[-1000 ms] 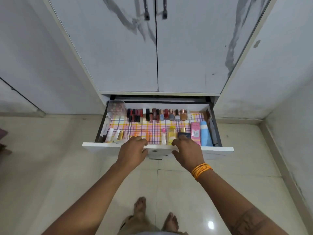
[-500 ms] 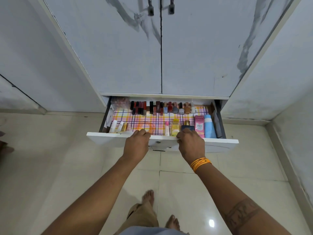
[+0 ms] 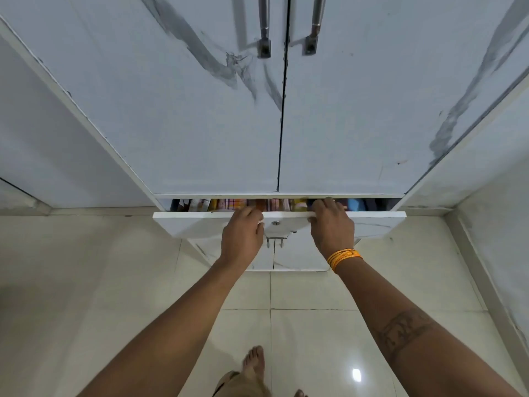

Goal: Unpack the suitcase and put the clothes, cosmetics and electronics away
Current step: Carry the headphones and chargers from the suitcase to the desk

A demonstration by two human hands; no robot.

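Observation:
The white wardrobe drawer (image 3: 372,222) stands out only a narrow gap from the wardrobe. Through the gap I see a strip of cosmetics (image 3: 274,204) on a checked liner, blurred. My left hand (image 3: 242,234) grips the top edge of the drawer front left of the lock. My right hand (image 3: 331,226) grips the same edge right of the lock, fingers curled over into the gap. An orange band circles my right wrist.
Two closed wardrobe doors (image 3: 200,110) with metal handles (image 3: 264,27) rise above the drawer. Lower cabinet doors (image 3: 286,253) show beneath it. White walls close in left and right, and my bare feet (image 3: 253,361) stand on glossy floor tiles.
The drawer has slid inward from wide open to a narrow gap, with both hands staying on its front edge. The camera has moved closer to the wardrobe.

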